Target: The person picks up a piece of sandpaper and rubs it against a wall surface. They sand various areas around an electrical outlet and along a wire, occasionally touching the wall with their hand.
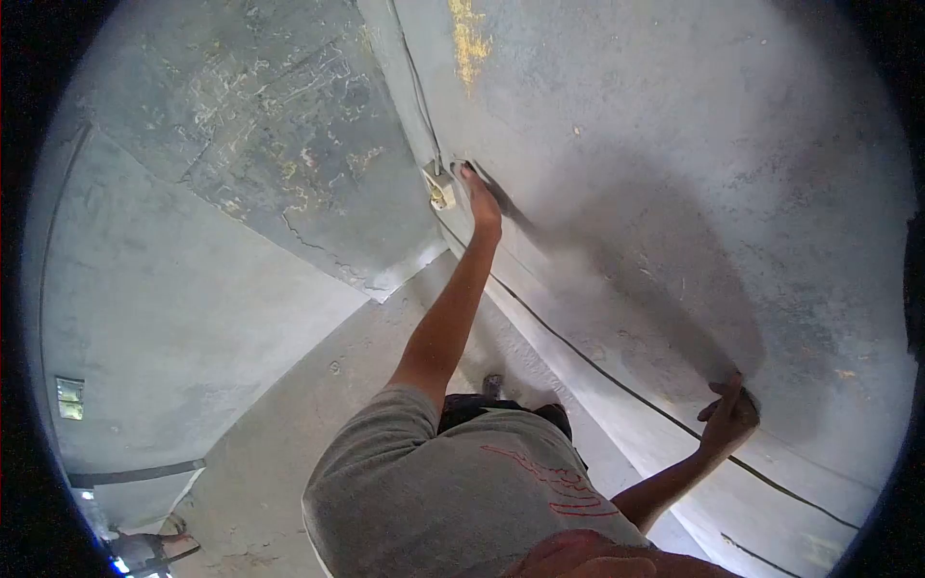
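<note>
My left hand [482, 199] is at the wall [617, 106], just right of a small open electrical box [439, 187] with pale wires showing in it. Its fingers are pressed together by a small dark item at the wall, too small to name. Lower right, my right hand [730, 416] is against the same wall with its fingers partly bent and apart, and nothing shows in it. A dark cable [597, 368] runs diagonally along the wall and passes by my right wrist.
Thin cables [418, 89] come down the wall corner to the box. A rough plastered wall [289, 144] stands at the left, above a concrete floor [289, 424]. Part of a person [145, 551] and a small window opening [70, 398] show at the far left.
</note>
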`<state>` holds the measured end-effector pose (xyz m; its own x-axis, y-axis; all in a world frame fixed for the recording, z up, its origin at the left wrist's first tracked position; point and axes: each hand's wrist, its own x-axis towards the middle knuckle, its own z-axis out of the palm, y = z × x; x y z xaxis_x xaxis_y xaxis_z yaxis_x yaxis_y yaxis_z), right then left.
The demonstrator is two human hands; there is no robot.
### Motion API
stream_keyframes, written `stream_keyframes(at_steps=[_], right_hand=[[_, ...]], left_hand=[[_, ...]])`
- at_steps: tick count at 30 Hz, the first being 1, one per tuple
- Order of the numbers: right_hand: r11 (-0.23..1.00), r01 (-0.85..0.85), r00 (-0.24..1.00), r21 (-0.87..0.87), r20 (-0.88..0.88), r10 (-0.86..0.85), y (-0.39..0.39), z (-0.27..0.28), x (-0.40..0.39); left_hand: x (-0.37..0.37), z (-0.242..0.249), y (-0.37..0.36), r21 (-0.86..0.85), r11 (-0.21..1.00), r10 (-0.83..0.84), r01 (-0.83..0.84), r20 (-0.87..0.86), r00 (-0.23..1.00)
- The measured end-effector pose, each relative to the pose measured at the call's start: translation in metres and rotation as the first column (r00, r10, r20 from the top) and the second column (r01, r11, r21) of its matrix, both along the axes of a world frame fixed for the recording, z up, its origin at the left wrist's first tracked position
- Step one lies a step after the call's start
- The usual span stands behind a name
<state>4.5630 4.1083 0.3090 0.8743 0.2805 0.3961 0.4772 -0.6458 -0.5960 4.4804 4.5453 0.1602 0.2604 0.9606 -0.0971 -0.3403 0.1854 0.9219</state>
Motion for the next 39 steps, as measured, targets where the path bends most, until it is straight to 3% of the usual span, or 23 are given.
stream_keyframes(at_steps=[1, 3, 5, 7, 9, 11, 13, 14, 15, 16, 17, 20, 21, 22, 23, 24, 26, 27, 30, 32, 33, 36, 39], right_hand=[[1.0, -0.002, 1.0, 0.012, 0.01, 0.002, 0.0, 0.0, 0.001], [0.999, 0.015, 0.999, 0.035, -0.046, -0.014, -0.003, -0.003, 0.001], [0.997, 0.022, 0.997, 0.07, -0.073, -0.017, 0.0, 0.006, -0.01], [0.995, 0.023, 0.995, 0.098, -0.102, -0.013, 0.0, 0.01, -0.013], [0.991, 0.035, 0.999, 0.126, 0.003, -0.036, -0.008, 0.01, -0.01], [0.983, 0.006, 0.999, 0.183, 0.035, -0.013, -0.011, 0.016, -0.005], [0.988, 0.109, 0.982, 0.112, 0.145, -0.125, -0.012, 0.021, 0.004], [0.992, 0.125, 0.98, -0.031, 0.157, -0.119, -0.018, 0.023, 0.011], [0.99, 0.135, 0.985, 0.05, 0.097, -0.14, -0.021, 0.017, 0.01], [0.994, 0.11, 0.981, 0.01, 0.161, -0.11, -0.027, 0.012, 0.017], [0.996, 0.088, 0.972, -0.028, 0.223, -0.079, -0.035, 0.004, 0.024], [0.957, 0.29, 0.952, -0.015, -0.102, -0.29, -0.025, 0.016, 0.014], [0.983, 0.167, 0.948, -0.079, 0.285, -0.138, -0.04, 0.001, 0.03], [0.972, 0.226, 0.969, -0.071, 0.116, -0.217, -0.029, 0.013, 0.019], [0.954, 0.289, 0.955, -0.075, -0.052, -0.293, -0.018, 0.027, 0.009], [0.953, 0.29, 0.954, -0.091, -0.05, -0.295, -0.02, 0.025, 0.011], [0.952, 0.294, 0.955, -0.083, -0.023, -0.297, -0.029, 0.02, 0.013], [0.951, 0.293, 0.955, -0.104, -0.027, -0.297, -0.029, 0.017, 0.013], [0.906, 0.424, 0.903, 0.017, 0.065, -0.424, -0.028, 0.008, 0.018], [0.906, 0.424, 0.902, 0.008, 0.081, -0.423, -0.034, 0.004, 0.019], [0.903, 0.429, 0.9, 0.01, 0.079, -0.428, -0.033, 0.004, 0.019], [0.926, 0.377, 0.917, 0.002, 0.136, -0.374, -0.031, 0.009, 0.016], [0.942, 0.335, 0.942, -0.004, 0.038, -0.334, -0.032, 0.015, 0.013]], left_hand=[[0.007, -0.016, 0.003, 0.012, 1.0, 0.002, -0.002, 0.01, 1.0], [0.03, -0.09, 0.004, 0.07, 0.997, -0.032, 0.012, 0.291, 0.956], [0.028, -0.131, -0.018, 0.184, 0.973, -0.149, 0.137, 0.054, 0.987], [0.009, -0.061, -0.05, 0.14, 0.977, -0.173, 0.163, 0.057, 0.983], [0.0, -0.039, -0.052, 0.067, 0.98, -0.191, 0.187, 0.056, 0.98], [0.006, -0.05, -0.009, 0.008, 0.996, -0.089, 0.089, 0.153, 0.984], [0.009, -0.094, 0.03, 0.036, 0.997, -0.077, 0.075, 0.061, 0.995], [0.012, -0.103, 0.038, 0.078, 0.995, -0.072, 0.066, 0.079, 0.994], [0.015, -0.113, 0.043, 0.115, 0.992, -0.068, 0.057, 0.094, 0.993], [0.018, -0.121, 0.043, 0.149, 0.988, -0.065, 0.05, 0.103, 0.993], [0.019, -0.105, 0.023, 0.044, 0.999, -0.04, 0.031, 0.235, 0.971], [0.024, -0.119, -0.004, 0.042, 0.997, -0.071, 0.062, 0.259, 0.963], [0.025, -0.125, -0.011, 0.04, 0.996, -0.089, 0.082, 0.282, 0.955], [0.027, -0.126, -0.016, 0.037, 0.994, -0.11, 0.104, 0.307, 0.945], [0.012, -0.093, -0.015, 0.025, 0.994, -0.104, 0.102, 0.111, 0.988], [0.005, -0.076, -0.002, 0.062, 0.991, -0.122, 0.117, 0.079, 0.989], [0.003, -0.097, 0.045, 0.063, 0.994, -0.098, 0.087, 0.189, 0.977], [0.006, -0.141, 0.079, 0.033, 0.993, -0.117, 0.113, 0.193, 0.974], [0.014, -0.107, 0.055, 0.097, 0.995, -0.035, 0.029, 0.066, 0.997], [0.009, -0.099, 0.017, -0.015, 0.993, -0.113, 0.115, 0.098, 0.989], [0.01, -0.093, -0.003, 0.021, 0.985, -0.17, 0.17, -0.02, 0.985], [0.017, -0.11, -0.021, -0.088, 0.988, -0.128, 0.126, -0.019, 0.992], [0.012, -0.13, 0.014, -0.142, 0.976, -0.16, 0.166, 0.053, 0.986]])
